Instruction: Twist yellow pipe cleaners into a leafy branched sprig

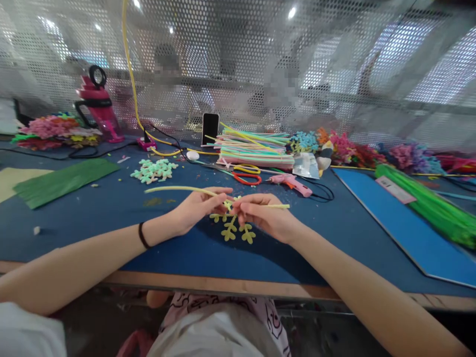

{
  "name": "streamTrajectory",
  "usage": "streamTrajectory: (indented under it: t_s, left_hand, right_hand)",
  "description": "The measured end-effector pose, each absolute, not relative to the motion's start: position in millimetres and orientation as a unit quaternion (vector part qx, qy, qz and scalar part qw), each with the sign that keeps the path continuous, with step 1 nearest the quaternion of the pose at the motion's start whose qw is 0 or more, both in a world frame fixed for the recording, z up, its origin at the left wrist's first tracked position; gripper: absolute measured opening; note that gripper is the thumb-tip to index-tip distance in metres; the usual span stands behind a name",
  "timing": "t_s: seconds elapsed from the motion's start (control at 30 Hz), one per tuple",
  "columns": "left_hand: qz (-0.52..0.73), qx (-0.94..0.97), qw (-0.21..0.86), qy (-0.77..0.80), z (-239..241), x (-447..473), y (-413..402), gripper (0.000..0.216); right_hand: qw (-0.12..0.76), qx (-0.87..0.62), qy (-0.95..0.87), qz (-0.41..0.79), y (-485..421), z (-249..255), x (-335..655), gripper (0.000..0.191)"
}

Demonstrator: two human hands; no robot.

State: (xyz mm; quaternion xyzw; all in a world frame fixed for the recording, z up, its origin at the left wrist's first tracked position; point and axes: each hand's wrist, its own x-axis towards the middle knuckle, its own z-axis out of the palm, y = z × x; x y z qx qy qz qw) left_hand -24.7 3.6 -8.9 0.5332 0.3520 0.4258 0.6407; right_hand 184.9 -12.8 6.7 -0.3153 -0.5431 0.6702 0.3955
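My left hand and my right hand meet over the middle of the table, fingers closed. A long pale-yellow pipe cleaner runs through both: one end sticks out far to the left, and a short end shows past my right hand. Just below and behind my fingers is a pale-yellow snowflake shape made of looped pipe cleaner. My fingers hide its upper part, so I cannot tell whether they also grip it. A mint-green and cream snowflake pile lies to the left, beyond my left hand.
Behind my hands are scissors, a pink glue gun with a black cord, a stack of pastel pipe cleaners and a phone. Green sheets lie left; a blue board and green bundle lie right.
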Motion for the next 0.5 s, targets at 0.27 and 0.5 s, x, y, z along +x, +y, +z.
streamTrajectory:
  t_s: [0.27,0.5]
  left_hand:
    - [0.459,0.568,0.574,0.370,-16,-27,2,0.043]
    - [0.417,0.666,0.513,0.345,-12,-30,2,0.030]
  right_hand:
    - [0.435,-0.343,-0.521,0.649,-8,5,189,0.018]
    - [0.521,-0.409,-0.416,0.623,12,4,199,0.012]
